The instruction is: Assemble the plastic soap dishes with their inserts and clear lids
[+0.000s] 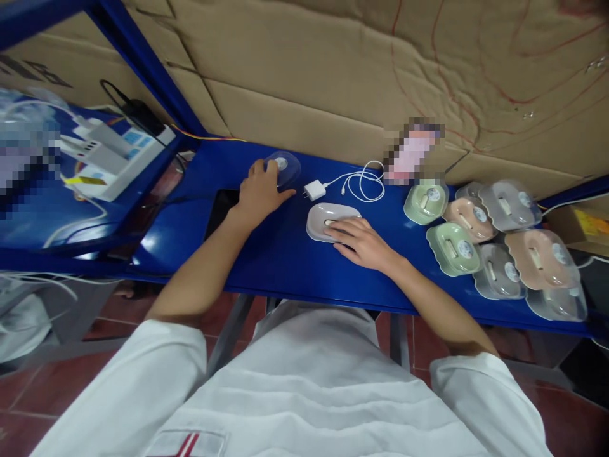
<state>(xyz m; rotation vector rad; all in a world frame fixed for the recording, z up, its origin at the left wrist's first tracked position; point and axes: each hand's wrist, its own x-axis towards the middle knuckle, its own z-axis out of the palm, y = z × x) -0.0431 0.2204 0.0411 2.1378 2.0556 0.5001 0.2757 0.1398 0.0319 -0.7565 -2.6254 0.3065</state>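
My left hand [261, 189] is at the clear plastic lid [289, 170] near the back of the blue table. Its fingers curl over the lid's left side, and the thumb lies along the near edge. A round label shows on the lid. My right hand [364, 242] reaches over a pale grey oval dish [318, 216] in the middle. Its stretched fingers rest in the dish, touching a small whitish piece [328, 223] there; the piece is partly hidden. The right thumb lies by the near rim.
A white charger [314, 190] with a coiled white cable [365, 184] lies behind the dish. Several lidded dishes [454, 249] in green, pink and grey crowd the right. A phone [413, 153] leans against cardboard. A dark flat object [221, 211] lies beneath my left forearm. A power strip [128, 166] stands left.
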